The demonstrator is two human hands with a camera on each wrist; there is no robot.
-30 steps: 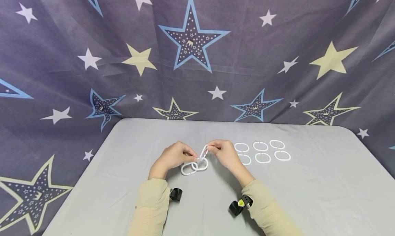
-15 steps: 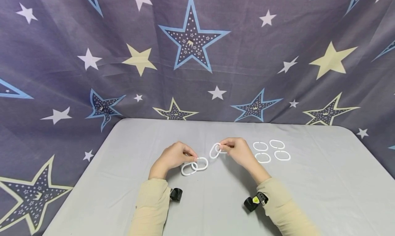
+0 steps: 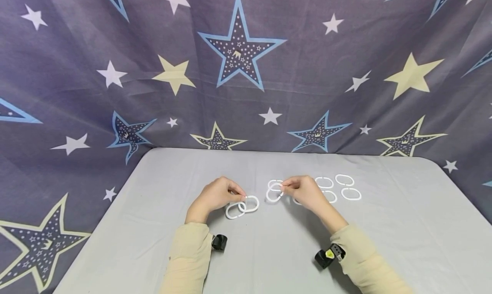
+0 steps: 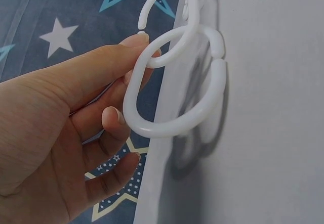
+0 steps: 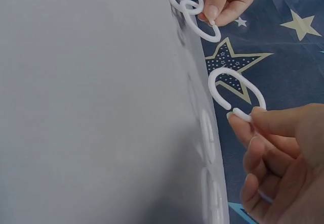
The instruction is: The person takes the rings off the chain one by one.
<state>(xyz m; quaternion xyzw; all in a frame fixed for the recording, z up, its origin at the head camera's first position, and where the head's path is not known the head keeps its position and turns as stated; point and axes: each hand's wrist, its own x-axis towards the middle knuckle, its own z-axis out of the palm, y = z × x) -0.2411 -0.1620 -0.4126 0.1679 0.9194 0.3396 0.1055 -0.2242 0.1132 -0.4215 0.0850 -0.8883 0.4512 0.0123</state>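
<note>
My left hand [image 3: 219, 195] pinches a white plastic chain link [image 3: 258, 205] by its end. A second white link [image 4: 164, 129] loops through it, and a small gap shows in its side in the left wrist view. To the right, my right hand [image 3: 305, 193] pinches a separate oval link [image 5: 211, 82] between thumb and fingertip, right beside the narrow gap in it. In the head view this held link overlaps another loose link [image 3: 274, 181] behind it. The two hands are apart, with the joined pair on the left side.
Several more white links, among them one [image 3: 351, 194] at the far end, lie in two rows right of my right hand, which partly covers some. A grey cloth-covered table [image 3: 403, 225] lies beneath, with a star-patterned curtain [image 3: 246, 106] behind it.
My right hand has drawn its link away from the left hand's joined pair and moved to the right, uncovering a loose link behind. My left hand has stayed in place.
</note>
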